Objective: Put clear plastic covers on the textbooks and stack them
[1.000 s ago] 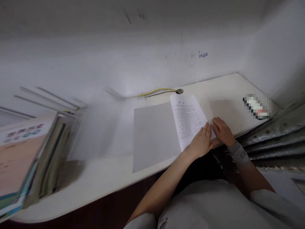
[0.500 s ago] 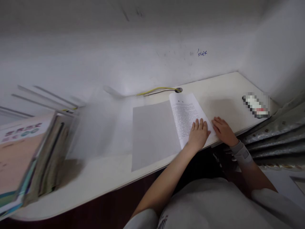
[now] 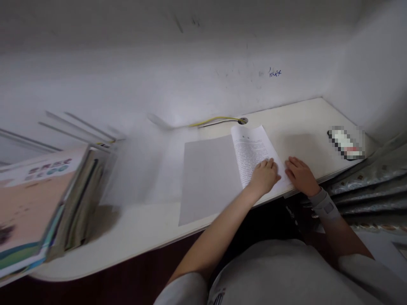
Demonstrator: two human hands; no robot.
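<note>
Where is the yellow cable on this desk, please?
In the head view, the yellow cable lies at the back edge of the white desk, ending at a round grommet just beyond the top of the printed pages.

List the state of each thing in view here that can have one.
left hand: resting on the printed page, holding nothing
right hand: lying on the desk beside the page edge, holding nothing
wrist strap: worn on the right wrist
printed document: lying open, with a blank grey sheet to its left
books: closed, in a pile on the white desk
yellow cable: running into a desk grommet
</note>
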